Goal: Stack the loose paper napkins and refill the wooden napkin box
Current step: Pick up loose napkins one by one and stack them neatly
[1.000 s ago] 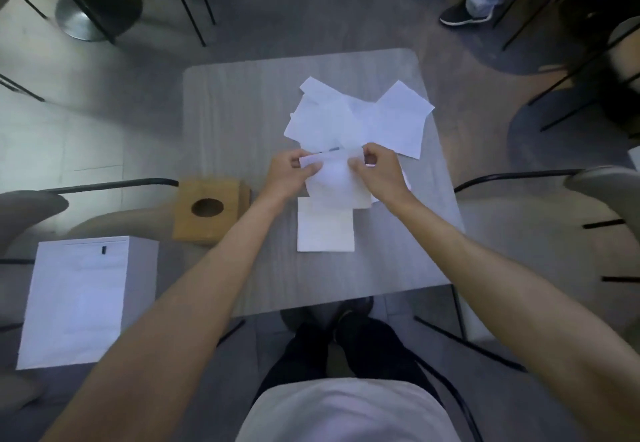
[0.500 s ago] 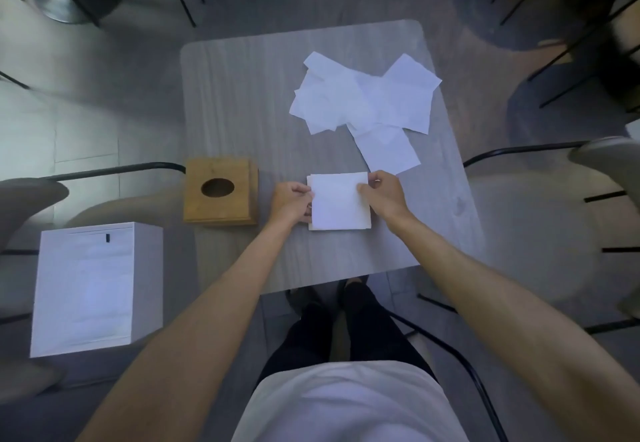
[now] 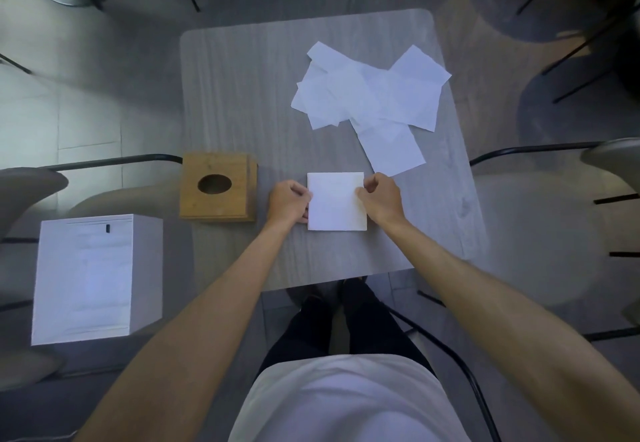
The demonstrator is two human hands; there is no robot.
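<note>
Napkins squared into a neat white stack (image 3: 336, 201) lie flat on the grey wood-grain table (image 3: 242, 78), close to its near edge and straight in front of the seated person. The stack's sides look even and its top sheet smooth. Further back and to the right, loose napkins (image 3: 370, 95) sprawl in an overlapping fan, corners pointing every way, and the nearest sheet ends just beyond the right hand. The left hand (image 3: 288, 201) sits knuckles-up against the stack's left edge, fingers curled in and gripping that side. The right hand (image 3: 381, 197) mirrors it on the right edge, thumb and fingertips pinching the paper. Both forearms reach in from the near side, angled toward each other. The wooden napkin box (image 3: 216, 187), with an oval hole in its top, stands at the table's left edge, near the left hand with a narrow strip of tabletop between them. Bare tabletop stretches behind the box and left of the loose sheets, and a smaller bare patch lies to the right of the stack. A white box (image 3: 90, 279) rests on the seat to the left, and a pale chair (image 3: 540, 220) stands off the table's right side.
</note>
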